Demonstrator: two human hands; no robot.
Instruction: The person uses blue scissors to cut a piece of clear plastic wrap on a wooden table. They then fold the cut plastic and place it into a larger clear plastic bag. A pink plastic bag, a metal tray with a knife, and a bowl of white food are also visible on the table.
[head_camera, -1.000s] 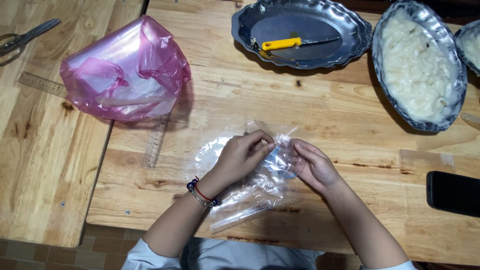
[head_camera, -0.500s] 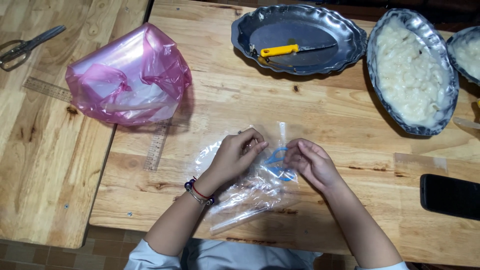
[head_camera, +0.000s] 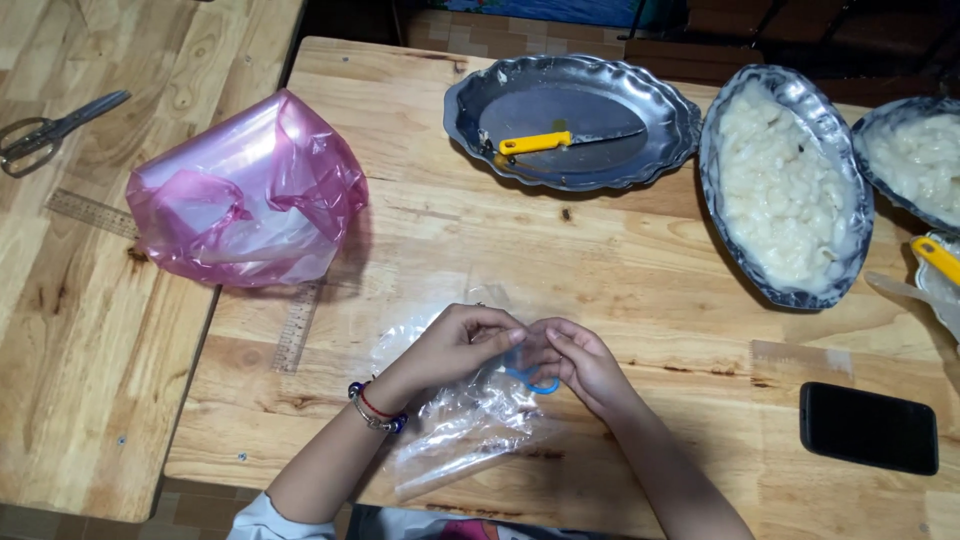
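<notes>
A clear plastic bag (head_camera: 455, 425) lies crumpled on the wooden table (head_camera: 640, 270) close to its near edge. My left hand (head_camera: 462, 342), with a beaded bracelet on the wrist, pinches the top of the bag. My right hand (head_camera: 585, 362) meets it fingertip to fingertip and holds a blue rubber band (head_camera: 530, 380) that hangs in a loop just under the fingers. What is inside the bag cannot be made out.
A pink plastic bag (head_camera: 245, 195) sits at the left. At the back, a metal tray (head_camera: 575, 120) holds a yellow-handled knife (head_camera: 560, 140). Two trays of white food (head_camera: 785, 190) (head_camera: 915, 160) stand right. A black phone (head_camera: 868, 428) lies near right, scissors (head_camera: 50, 128) far left.
Both hands have drawn together over the bag's top. The upright twisted neck of the bag seen earlier is now down between the fingers, and the blue band hangs below them.
</notes>
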